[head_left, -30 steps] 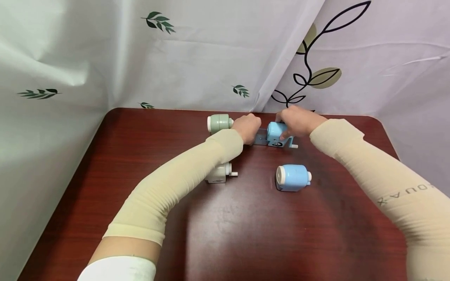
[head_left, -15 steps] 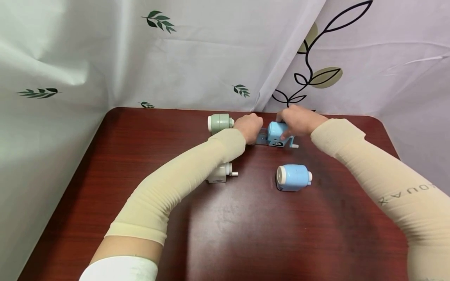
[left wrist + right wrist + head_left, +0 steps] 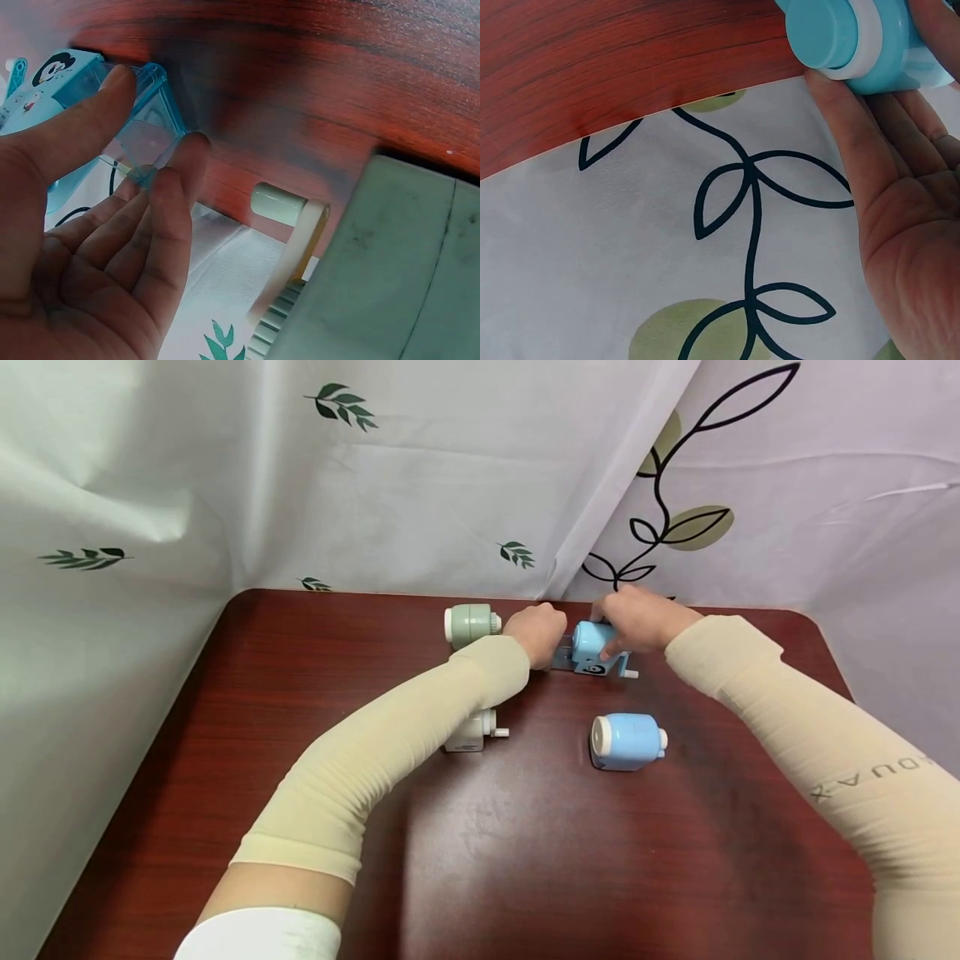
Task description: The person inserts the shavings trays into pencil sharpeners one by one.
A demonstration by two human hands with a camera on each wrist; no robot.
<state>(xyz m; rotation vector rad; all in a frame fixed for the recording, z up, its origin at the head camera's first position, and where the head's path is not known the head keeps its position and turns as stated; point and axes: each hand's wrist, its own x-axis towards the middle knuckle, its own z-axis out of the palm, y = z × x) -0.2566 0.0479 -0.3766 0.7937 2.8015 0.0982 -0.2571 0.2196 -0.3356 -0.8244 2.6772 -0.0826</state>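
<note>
A light blue crank pencil sharpener (image 3: 590, 643) with a panda print stands at the back of the table. My right hand (image 3: 641, 620) grips its body; in the right wrist view the fingers lie along the blue body (image 3: 891, 45), some partly out of frame. From the side opposite the crank juts a clear blue shavings drawer (image 3: 156, 124). My left hand (image 3: 537, 633) pinches the drawer between thumb and fingertips, as the left wrist view shows. How far the drawer reaches inside the sharpener is hidden.
A green sharpener (image 3: 472, 625) stands just left of my left hand. Nearer are a grey-white sharpener (image 3: 467, 735), partly behind my left sleeve, and a blue one (image 3: 630, 742) below my right hand. A patterned curtain (image 3: 420, 502) hangs behind the dark red table (image 3: 525, 860).
My left hand has edged right towards the light blue sharpener, and less of the drawer shows between them. My right hand keeps its grip almost in place; the head view shifts slightly.
</note>
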